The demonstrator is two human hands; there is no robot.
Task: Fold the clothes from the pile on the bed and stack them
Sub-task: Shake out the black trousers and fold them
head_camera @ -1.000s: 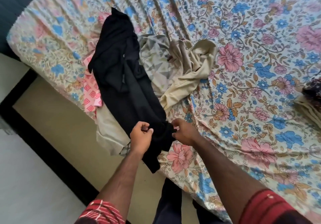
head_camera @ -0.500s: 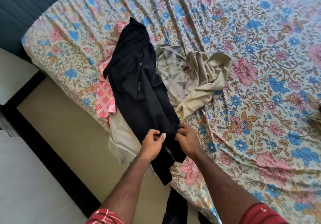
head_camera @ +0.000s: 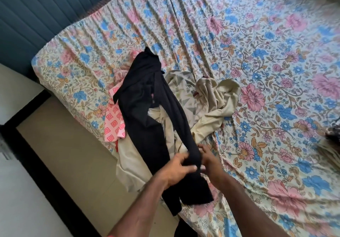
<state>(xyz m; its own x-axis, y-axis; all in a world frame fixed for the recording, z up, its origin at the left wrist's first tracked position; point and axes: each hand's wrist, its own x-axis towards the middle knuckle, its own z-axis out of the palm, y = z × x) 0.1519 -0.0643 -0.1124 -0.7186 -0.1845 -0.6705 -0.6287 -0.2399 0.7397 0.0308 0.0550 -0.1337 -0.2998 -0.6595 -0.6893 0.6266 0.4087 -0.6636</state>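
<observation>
Cloth of this kind looked light, limp and a little slippery. The black garment (head_camera: pixel 147 111) lay stretched over the pile (head_camera: pixel 193 108) near the edge of the bed (head_camera: pixel 257 52), its near end bunched into a rope between both hands and its tail hanging over the side. The left hand (head_camera: pixel 176 168) had its fingers curled round that narrow part from one side; the right hand (head_camera: pixel 207 158) pinched it from the other, fingers partly hidden behind the fabric. Held there, it would probably sag and twist instead of opening flat. A better hold, I judged, would be at a hem or waistband, hands apart, so its own weight shook it straight. Beige clothes (head_camera: pixel 217 97) and a pink patterned piece (head_camera: pixel 114 124) lay beneath it, unfolded.
</observation>
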